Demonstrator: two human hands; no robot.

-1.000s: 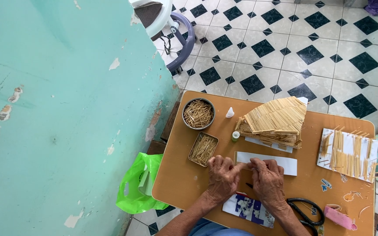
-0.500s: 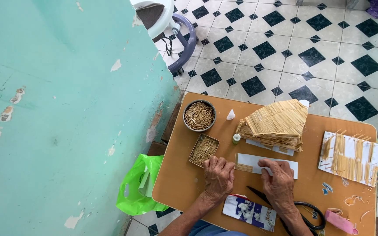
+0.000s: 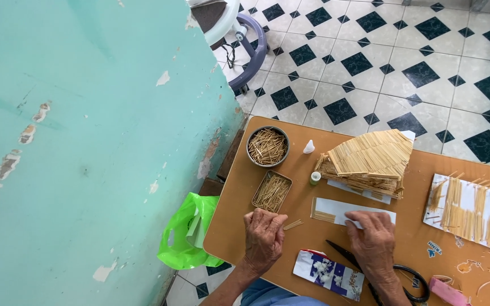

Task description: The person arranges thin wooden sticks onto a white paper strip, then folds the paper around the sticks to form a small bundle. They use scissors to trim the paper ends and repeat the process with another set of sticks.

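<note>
White paper strip [image 3: 354,209] w/ 1 row of thin wooden sticks glued: right hand [image 3: 373,242] pins it, fingers flat; left hand [image 3: 263,235], curled narrow, holds nothing visible. Loose sticks [image 3: 293,225] just beside left grip. Next, probably: pick 1, lay it precisely alongside.

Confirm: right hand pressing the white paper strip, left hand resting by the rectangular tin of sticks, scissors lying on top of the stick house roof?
Not quite. In the head view the scissors lie flat on the table, partly under the right hand, not on the stick house. The rest holds: white paper strip, left hand, rectangular tin.
</note>
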